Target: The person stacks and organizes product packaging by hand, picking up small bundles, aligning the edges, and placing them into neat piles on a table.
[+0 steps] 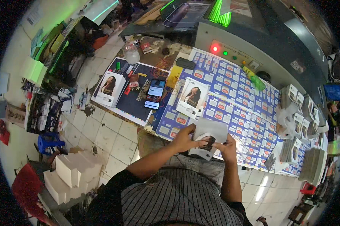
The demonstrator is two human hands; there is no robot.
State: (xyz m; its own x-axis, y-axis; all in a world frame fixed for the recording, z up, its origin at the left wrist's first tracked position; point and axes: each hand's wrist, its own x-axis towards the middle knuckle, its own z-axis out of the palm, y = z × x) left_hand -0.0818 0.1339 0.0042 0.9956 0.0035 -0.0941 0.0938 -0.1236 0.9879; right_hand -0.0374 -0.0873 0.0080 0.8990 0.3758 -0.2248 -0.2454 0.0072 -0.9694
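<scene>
Close to my body, at the table's front edge, I hold a printed card piece (212, 127), pale on its upper part with a dark-haired picture lower down. My left hand (185, 139) grips its left side, the thumb lying across the front. On the other side my right hand (227, 149) pinches it near the lower right corner. Whether it is a flat sheet or a flattened box, I cannot tell. Just beyond my hands a stack of similar printed cards (193, 97) lies on a blue patterned sheet (234, 109) covering the table.
Left of centre are a lit phone (155, 93), a second card stack (108, 89) and a plastic cup (131, 54). A black case (185, 63) lies farther back. Bundled cards (300, 120) fill the right end. Behind stands a grey machine (207, 35) with lit buttons. White boxes (70, 171) sit lower left.
</scene>
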